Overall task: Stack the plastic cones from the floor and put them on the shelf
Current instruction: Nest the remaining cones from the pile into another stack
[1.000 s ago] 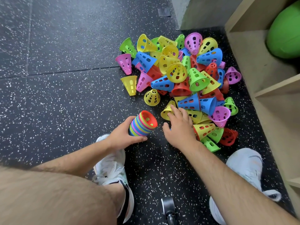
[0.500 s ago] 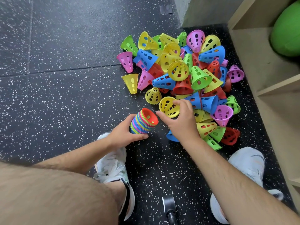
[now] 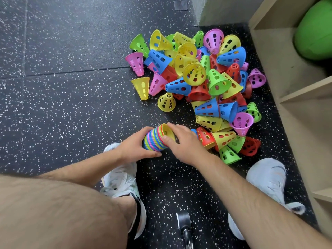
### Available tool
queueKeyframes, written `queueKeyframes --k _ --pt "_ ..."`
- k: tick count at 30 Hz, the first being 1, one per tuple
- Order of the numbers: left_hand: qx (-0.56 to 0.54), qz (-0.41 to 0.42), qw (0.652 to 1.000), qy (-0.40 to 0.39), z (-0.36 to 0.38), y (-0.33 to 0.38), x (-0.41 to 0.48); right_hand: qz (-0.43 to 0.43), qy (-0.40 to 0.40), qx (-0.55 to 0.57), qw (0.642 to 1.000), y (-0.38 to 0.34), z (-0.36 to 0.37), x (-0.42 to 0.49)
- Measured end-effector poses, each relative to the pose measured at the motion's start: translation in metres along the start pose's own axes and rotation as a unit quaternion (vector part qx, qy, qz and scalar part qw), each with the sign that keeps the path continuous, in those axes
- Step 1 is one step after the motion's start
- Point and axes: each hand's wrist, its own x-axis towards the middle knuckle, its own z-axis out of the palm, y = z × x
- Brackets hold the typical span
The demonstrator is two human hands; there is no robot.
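The left hand [image 3: 136, 148] gripped the nested stack [image 3: 152, 141] down by the floor [image 3: 71, 105], and the right hand [image 3: 183, 142] pinched a yellow cone [image 3: 168, 132] by its rim at the stack's mouth. The loose cones [image 3: 206, 108] looked light and slightly flexible (thin perforated plastic), so the rim seemed the surest hold.

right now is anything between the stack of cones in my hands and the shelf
Only at floor level: the pile of loose cones lies between the stack and the shelf. Above the pile nothing visible blocks. A green ball sits in one compartment.
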Motion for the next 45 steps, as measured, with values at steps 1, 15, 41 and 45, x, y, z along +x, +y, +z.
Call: queueKeyframes --k 1,15,41,45 --pt "0.0 0.003 1.0 -0.003 0.0 0.0 0.0 -0.009 0.011 -0.003 1.0 0.003 0.001 -0.003" --pt "0.002 -0.003 1.0 -0.006 0.0 0.002 0.0 -0.087 0.132 -0.288 0.944 0.067 0.017 -0.04" --pt "-0.089 -0.016 0.995 0.051 -0.003 0.004 0.0 -0.031 0.179 0.081 0.98 -0.011 -0.018 0.007" --pt "-0.101 -0.009 0.992 0.07 -0.004 0.004 -0.001 -0.005 -0.004 0.077 0.997 -0.009 -0.011 0.014"
